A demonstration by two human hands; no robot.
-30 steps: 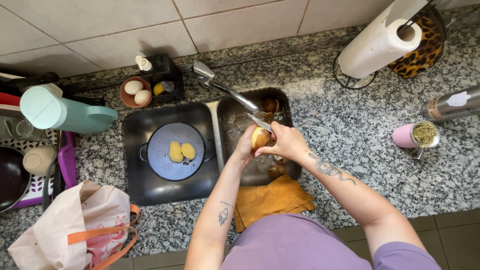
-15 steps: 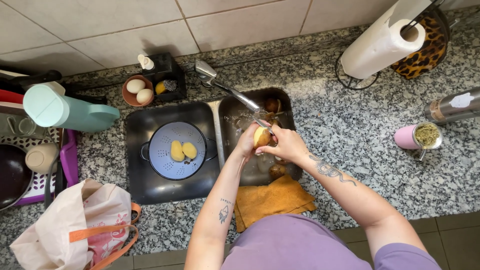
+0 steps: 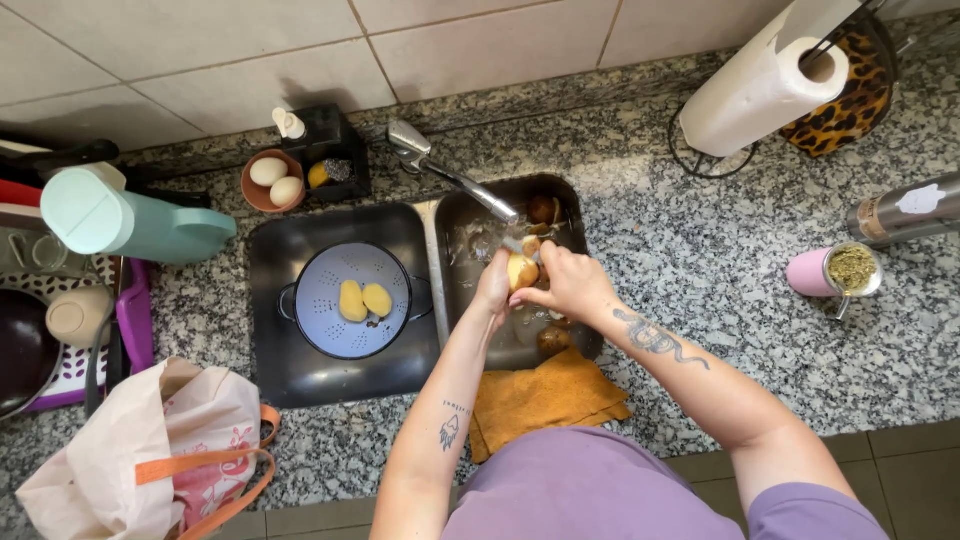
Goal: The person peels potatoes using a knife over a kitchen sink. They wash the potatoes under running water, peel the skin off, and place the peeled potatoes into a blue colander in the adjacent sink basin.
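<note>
A: State the condition of the fingers on each hand.

B: The left hand (image 3: 493, 290) has its fingers curled round a half-peeled potato (image 3: 521, 271), cupping it from the left side. The right hand (image 3: 570, 282) has its fingers pressed together on a small tool whose tip meets the potato's top; the tool itself is too small to identify.

A: Where does the potato sit relative to the two hands?

B: Between them, touching both. It lies to the right of the left palm and to the left of the right knuckles. Its long axis cannot be told for certain.

A: Location on the desk?

B: Above the right sink basin (image 3: 590, 330), near that basin's left wall, just below the faucet (image 3: 450, 175) spout.

A: Surroundings?

B: Unpeeled potatoes (image 3: 543, 209) lie at the basin's far edge. Two peeled ones rest in the colander (image 3: 325, 320) in the left basin. An orange cloth (image 3: 540, 400) lies on the desk's near edge.
</note>
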